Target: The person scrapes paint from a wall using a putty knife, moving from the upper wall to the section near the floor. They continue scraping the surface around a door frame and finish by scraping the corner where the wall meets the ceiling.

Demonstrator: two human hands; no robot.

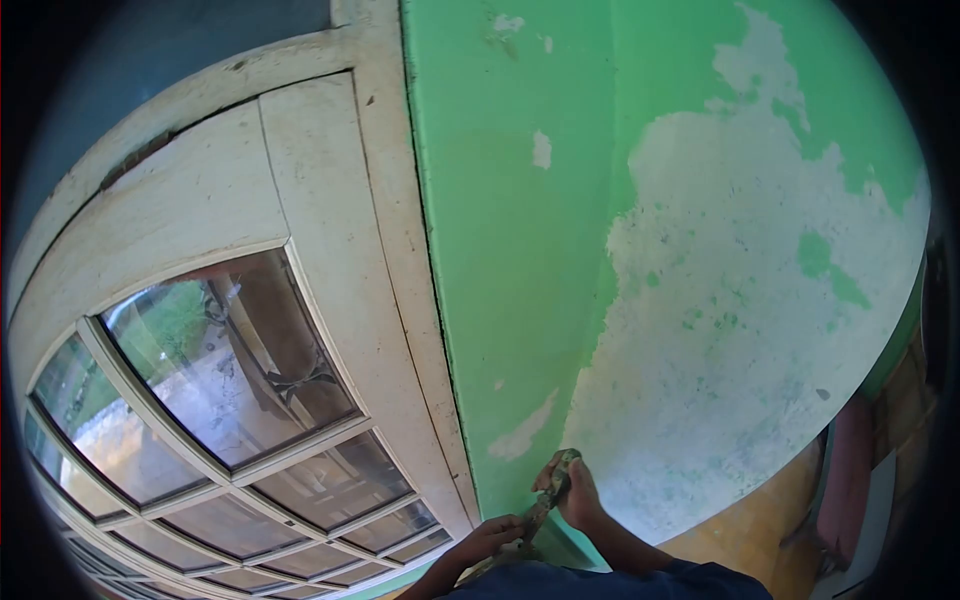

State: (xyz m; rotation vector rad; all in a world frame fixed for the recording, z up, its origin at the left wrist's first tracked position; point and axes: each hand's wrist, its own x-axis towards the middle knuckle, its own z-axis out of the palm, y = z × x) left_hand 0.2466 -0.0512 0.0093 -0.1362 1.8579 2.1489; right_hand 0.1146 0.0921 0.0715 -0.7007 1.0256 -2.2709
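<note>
1. Your right hand [578, 492] and left hand [492, 535], at 6 o'clock, both close around a stained scraper [548, 497].
2. Its blade tip touches the peeling green wall [520, 250]; the handle is hidden.

Both hands on a scraper at a green wall

The right hand [578, 492] presses a paint-crusted scraper [548, 496] against the wall [520, 250], where green paint has peeled to white; the left hand [492, 538] grips its lower end. A white door [330, 200] with glass panes stands just left.
</note>
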